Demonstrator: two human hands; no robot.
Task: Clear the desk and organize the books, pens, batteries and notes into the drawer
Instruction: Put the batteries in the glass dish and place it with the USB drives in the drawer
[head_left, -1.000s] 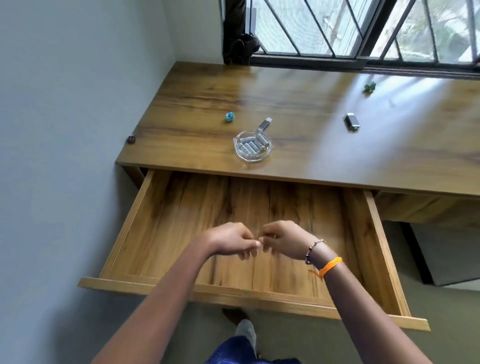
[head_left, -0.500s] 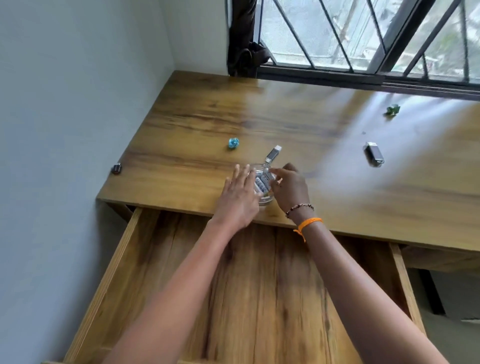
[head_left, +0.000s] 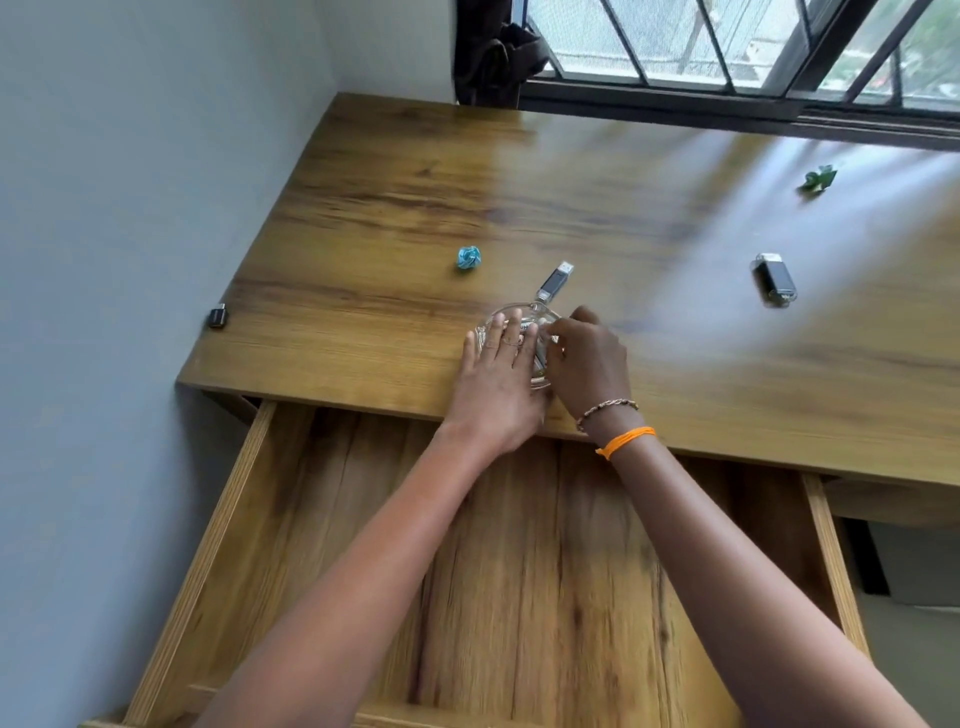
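A clear glass dish (head_left: 541, 313) stands near the front edge of the wooden desk (head_left: 415, 182); the batteries seen in it earlier are hidden under my hands. My left hand (head_left: 498, 379) lies over the dish's left side with the fingers stretched along it. My right hand (head_left: 587, 364) curls around its right rim. Below both arms the wooden drawer (head_left: 228, 514) is pulled out, with nothing visible on its floor.
A silver-tipped USB stick (head_left: 555, 282) lies just behind the dish, and a black one (head_left: 775, 278) lies to the right. A blue paper ball (head_left: 468, 257), a green paper ball (head_left: 818, 178) and a small black adapter (head_left: 217, 316) also sit on the desk. Wall at left, window behind.
Both hands rose from over the drawer to the dish on the desk. In the last half second my left hand slid onto the dish and the right closed on its rim.
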